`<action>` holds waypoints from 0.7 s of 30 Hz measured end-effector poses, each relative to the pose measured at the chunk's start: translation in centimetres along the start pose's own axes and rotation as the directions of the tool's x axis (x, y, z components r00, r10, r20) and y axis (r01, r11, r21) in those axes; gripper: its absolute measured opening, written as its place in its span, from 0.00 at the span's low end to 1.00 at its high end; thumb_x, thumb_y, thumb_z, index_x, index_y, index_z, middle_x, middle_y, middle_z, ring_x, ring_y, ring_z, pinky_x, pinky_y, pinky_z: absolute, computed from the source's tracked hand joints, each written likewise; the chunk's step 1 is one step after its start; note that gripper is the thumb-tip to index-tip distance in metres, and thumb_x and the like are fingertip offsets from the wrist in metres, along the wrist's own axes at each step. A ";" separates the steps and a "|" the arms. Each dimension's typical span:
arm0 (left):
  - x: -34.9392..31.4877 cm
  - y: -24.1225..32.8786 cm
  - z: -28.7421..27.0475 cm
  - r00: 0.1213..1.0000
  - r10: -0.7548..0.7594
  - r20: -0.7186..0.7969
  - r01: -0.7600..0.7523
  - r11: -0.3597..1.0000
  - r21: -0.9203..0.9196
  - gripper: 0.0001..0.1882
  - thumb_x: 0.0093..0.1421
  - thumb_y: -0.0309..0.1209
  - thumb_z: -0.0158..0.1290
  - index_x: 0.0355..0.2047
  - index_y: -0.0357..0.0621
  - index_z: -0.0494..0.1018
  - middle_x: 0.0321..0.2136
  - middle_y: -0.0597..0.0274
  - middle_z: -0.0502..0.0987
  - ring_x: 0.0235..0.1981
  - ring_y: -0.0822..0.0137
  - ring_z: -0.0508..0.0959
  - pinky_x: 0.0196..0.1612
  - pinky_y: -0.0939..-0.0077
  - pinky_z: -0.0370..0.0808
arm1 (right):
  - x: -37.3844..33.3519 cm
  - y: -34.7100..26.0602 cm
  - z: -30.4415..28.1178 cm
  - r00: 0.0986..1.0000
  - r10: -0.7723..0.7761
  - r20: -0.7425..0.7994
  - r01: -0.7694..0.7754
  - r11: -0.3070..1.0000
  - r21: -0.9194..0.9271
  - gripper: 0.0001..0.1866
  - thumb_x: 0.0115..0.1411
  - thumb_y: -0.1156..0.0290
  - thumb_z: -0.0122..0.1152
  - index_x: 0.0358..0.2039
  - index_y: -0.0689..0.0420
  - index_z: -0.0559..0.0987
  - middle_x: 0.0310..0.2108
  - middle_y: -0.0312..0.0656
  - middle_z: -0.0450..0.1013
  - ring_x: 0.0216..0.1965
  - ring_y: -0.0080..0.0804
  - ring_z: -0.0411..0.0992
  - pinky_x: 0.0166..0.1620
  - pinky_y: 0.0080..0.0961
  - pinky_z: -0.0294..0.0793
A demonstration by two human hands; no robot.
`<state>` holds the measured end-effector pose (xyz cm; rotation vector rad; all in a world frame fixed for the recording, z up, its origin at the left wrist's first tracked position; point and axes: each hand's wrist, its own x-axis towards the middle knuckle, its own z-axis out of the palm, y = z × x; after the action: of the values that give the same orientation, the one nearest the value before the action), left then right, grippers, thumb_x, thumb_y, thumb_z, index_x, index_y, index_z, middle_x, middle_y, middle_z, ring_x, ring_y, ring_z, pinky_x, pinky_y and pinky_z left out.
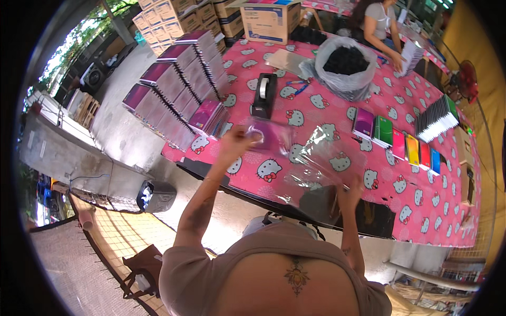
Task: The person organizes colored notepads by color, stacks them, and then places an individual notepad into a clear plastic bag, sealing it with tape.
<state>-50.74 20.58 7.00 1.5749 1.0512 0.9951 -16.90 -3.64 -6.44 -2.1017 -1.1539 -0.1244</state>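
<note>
The left hand (pixel 241 140) reaches over the near side of the table, its fingers bent at the left end of a purple notebook (pixel 274 138) that looks to be in a clear, shiny cover. Blur hides how far those fingers are parted and whether they pinch the notebook or only touch it. The notebook lies just right of this hand, its long axis running left to right, nearly along the table's near edge, with the right end turned slightly toward the person.

The right hand (pixel 349 196) is lower and well to the right, fingers curled at the near edge of clear plastic (pixel 337 162); whether they are closed on it cannot be told. The plastic spreads leftward and away from this hand; its outline is too faint to give a long axis.

Just beyond the left hand stands a black tape dispenser (pixel 264 96); to its left rise tall stacks of spiral notebooks (pixel 176 87). Beyond the right hand lies a row of coloured notebooks (pixel 398 145).
</note>
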 end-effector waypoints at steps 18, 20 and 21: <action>1.5 -1.6 0.6 0.785 0.598 -0.161 -0.299 0.594 0.747 0.36 0.60 0.39 0.60 0.63 0.35 0.61 0.55 0.39 0.68 0.56 0.41 0.66 0.60 0.49 0.63 | 0.5 -4.9 5.1 0.961 -0.035 0.274 0.071 0.990 -0.124 0.50 0.46 0.47 0.70 0.67 0.55 0.64 0.68 0.63 0.51 0.71 0.57 0.47 0.65 0.70 0.44; -0.6 -3.4 7.2 0.859 0.465 0.216 -0.490 0.624 0.609 0.36 0.60 0.41 0.59 0.64 0.39 0.62 0.58 0.43 0.68 0.59 0.41 0.65 0.61 0.44 0.62 | 1.3 -6.6 5.8 0.942 -0.035 0.333 0.087 0.986 -0.141 0.48 0.48 0.48 0.70 0.66 0.56 0.65 0.68 0.61 0.51 0.71 0.56 0.47 0.65 0.70 0.45; -1.7 -4.3 10.9 0.817 0.422 0.393 -0.571 0.494 0.656 0.36 0.61 0.45 0.57 0.64 0.41 0.62 0.60 0.41 0.65 0.62 0.40 0.62 0.62 0.40 0.60 | 1.7 -7.1 5.6 0.943 -0.033 0.331 0.067 0.993 -0.093 0.47 0.48 0.48 0.70 0.66 0.56 0.65 0.68 0.61 0.51 0.71 0.57 0.47 0.66 0.69 0.45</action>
<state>-41.69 16.73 0.35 2.7534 0.9299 0.7646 -22.72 3.47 -6.02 -2.2421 -1.4235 0.1534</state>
